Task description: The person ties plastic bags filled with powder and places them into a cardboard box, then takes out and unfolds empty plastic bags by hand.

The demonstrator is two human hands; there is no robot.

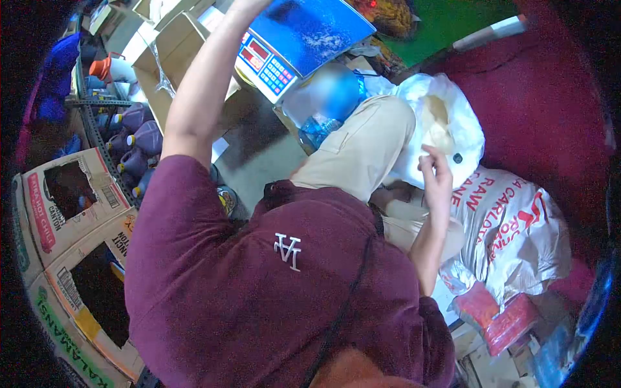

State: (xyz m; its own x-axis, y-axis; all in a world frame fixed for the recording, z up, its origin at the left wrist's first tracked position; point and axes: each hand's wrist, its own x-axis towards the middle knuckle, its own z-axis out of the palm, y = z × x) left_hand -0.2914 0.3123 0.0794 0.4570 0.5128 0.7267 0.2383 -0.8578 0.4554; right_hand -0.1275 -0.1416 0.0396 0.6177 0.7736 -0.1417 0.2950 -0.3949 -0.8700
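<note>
A white plastic bag [469, 126] stands open at the upper right, with pale tan contents [436, 132] inside and a small dark round spot on its side. My right hand [437, 167] is over the bag's near side, fingers loosely bent and apart, with nothing visible between them. My left forearm reaches up past a digital scale [304, 35] with a blue top and a keypad. The left hand itself is beyond the top edge of the view.
Near my right forearm are a printed white sack [511, 226] and red packets [511, 323]. An open cardboard box [155, 71], dark jugs [147, 137] and cut cartons [71, 258] are on the left. A blurred blue object [336, 94] sits below the scale.
</note>
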